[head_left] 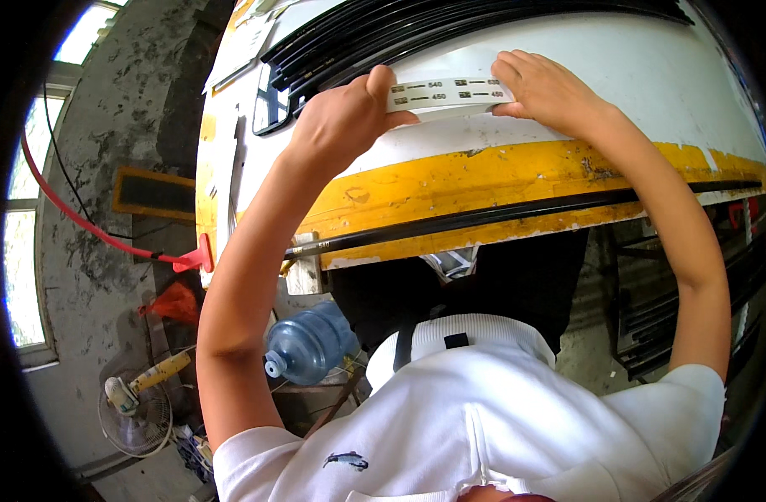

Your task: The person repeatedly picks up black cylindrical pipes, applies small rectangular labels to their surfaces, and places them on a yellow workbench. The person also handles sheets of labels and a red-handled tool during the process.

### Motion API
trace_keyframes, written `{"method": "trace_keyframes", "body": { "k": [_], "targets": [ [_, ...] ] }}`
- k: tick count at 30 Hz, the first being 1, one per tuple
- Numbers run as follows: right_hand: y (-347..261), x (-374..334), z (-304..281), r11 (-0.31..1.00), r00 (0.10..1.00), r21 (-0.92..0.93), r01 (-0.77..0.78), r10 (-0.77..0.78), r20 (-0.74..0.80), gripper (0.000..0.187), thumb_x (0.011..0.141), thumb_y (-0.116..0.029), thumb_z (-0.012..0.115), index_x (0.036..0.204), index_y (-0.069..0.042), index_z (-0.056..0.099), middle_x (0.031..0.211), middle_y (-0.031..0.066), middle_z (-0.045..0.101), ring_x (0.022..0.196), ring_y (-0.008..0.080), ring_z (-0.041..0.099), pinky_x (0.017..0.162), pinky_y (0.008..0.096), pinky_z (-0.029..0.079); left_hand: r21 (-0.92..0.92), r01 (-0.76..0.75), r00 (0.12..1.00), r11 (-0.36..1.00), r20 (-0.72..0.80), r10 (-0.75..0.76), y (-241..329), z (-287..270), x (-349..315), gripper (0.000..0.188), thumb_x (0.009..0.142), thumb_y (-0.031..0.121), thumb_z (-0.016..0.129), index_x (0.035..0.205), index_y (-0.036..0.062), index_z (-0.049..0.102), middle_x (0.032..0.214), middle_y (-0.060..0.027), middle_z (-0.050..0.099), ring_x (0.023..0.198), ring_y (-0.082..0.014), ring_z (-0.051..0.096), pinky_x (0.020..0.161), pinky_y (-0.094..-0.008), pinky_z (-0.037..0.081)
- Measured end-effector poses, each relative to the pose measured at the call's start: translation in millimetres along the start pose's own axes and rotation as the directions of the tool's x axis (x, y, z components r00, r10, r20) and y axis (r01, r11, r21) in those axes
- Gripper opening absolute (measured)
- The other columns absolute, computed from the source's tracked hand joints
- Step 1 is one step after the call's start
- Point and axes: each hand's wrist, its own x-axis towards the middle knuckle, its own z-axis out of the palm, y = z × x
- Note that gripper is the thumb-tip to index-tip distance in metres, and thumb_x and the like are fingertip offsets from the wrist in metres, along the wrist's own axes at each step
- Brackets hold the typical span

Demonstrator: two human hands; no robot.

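Note:
Stretched between my two hands is a white strip of printed labels (pixel 444 94), held above the white tabletop. My left hand (pixel 347 113) grips its left end, thumb and fingers closed on it. The right end is pinched in my right hand (pixel 543 92), with the thumb below and the curled fingers above. Dark marks in rows cover the strip's face. Just beyond my hands lies a bundle of long black rods (pixel 450 29). A single black rod (pixel 517 213) runs along the table's near yellow edge, under my forearms.
A smartphone (pixel 271 105) lies beside the bundle, left of my left hand. The yellow table edge (pixel 416 188) is worn. A blue water bottle (pixel 312 343) and a fan (pixel 136 410) stand below left. More black rods (pixel 659 335) are racked at lower right. A red hose (pixel 81 219) hangs left.

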Motion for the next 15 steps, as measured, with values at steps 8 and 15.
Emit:
{"method": "trace_keyframes", "body": {
  "k": [8,15],
  "targets": [
    [33,-22,13,0.985,0.980,-0.024,-0.170,0.171,0.099,0.044,0.088,-0.033,0.065,0.115,-0.001,0.050,0.113,0.0117,0.053,0.109,0.0287,0.053,0.096,0.0392,0.045,-0.047,0.073,0.997,0.996,0.002,-0.073,-35,-14,-25,0.035,0.095,0.036,0.057,0.111,0.0077,0.045,0.079,-0.0135,0.065,0.059,-0.0224,0.062,0.052,-0.0352,0.049],
    [45,-13,4,0.977,0.990,-0.186,-0.109,0.090,-0.105,0.045,0.091,-0.038,0.062,0.120,-0.004,0.056,0.124,0.0102,0.055,0.118,0.0262,0.053,0.101,0.0389,0.045,-0.121,0.068,0.973,0.990,0.228,-0.039,-7,3,-22,0.055,0.088,0.053,0.057,0.117,0.0055,0.051,0.107,-0.0147,0.064,0.084,-0.0267,0.067,0.068,-0.0397,0.054]
  ]
}}
